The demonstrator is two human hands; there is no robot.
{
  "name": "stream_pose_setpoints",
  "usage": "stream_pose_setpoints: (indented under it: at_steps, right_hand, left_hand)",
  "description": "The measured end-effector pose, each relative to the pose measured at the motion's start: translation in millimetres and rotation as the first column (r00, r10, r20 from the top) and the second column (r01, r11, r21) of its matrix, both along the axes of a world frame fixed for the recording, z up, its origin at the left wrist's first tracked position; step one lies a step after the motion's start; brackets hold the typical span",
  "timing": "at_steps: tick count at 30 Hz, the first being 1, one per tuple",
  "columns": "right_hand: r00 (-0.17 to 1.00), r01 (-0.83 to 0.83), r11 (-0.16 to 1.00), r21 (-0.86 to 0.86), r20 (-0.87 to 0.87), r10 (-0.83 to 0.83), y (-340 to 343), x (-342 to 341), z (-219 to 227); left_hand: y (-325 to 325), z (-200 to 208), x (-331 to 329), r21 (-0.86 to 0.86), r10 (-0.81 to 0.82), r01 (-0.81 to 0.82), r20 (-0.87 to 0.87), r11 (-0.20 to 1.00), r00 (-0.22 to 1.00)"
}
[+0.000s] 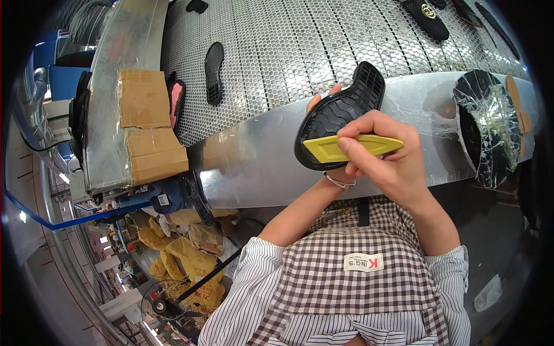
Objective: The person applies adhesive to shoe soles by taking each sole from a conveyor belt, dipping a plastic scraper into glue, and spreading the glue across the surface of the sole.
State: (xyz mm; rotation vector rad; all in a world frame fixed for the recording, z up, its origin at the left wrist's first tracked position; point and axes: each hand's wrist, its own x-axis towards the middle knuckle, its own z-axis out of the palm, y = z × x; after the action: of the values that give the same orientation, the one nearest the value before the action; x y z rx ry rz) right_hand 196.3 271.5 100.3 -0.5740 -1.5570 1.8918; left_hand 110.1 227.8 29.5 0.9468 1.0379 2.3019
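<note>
My left hand (321,104) holds a black rubber shoe sole (340,109) from underneath, tread side up, with only its fingertips and wrist showing around the sole. My right hand (386,155) grips a flat yellow pointed tool (346,147) and lays it across the heel end of the sole. Both hands are over the metal edge of the conveyor (259,161), in front of my checked apron.
A perforated metal belt (288,52) carries another black sole (214,72) and dark shoe parts at the far right. Cardboard pieces (147,124) are taped to the left rail. A black round container wrapped in plastic film (487,127) stands at the right. Yellow bags (184,254) lie below.
</note>
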Motion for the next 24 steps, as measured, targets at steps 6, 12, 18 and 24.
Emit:
stream_pose_setpoints:
  at_steps: [6,12,18,24]
  right_hand:
    - [0.985,-0.164,0.914,0.370,0.020,0.169,27.8,-1.9,5.5]
    - [0.947,-0.270,0.734,0.623,0.036,0.318,51.4,1.3,28.3]
    - [0.996,-0.070,0.953,0.295,-0.023,0.081,29.4,19.3,38.2]
    - [0.992,0.092,0.988,0.123,-0.099,-0.080,6.2,5.6,25.8]
  left_hand:
    - [-6.1,-11.2,0.4,-0.140,-0.161,0.159,0.002,0.977,0.987]
    - [-21.4,-54.2,-24.9,-0.384,-0.239,0.106,-0.317,0.917,0.918]
    - [-33.2,-15.9,-45.1,-0.369,-0.205,0.049,-0.398,0.928,0.894]
    - [-74.8,-33.5,-71.6,-0.088,-0.325,0.339,0.147,0.937,0.934]
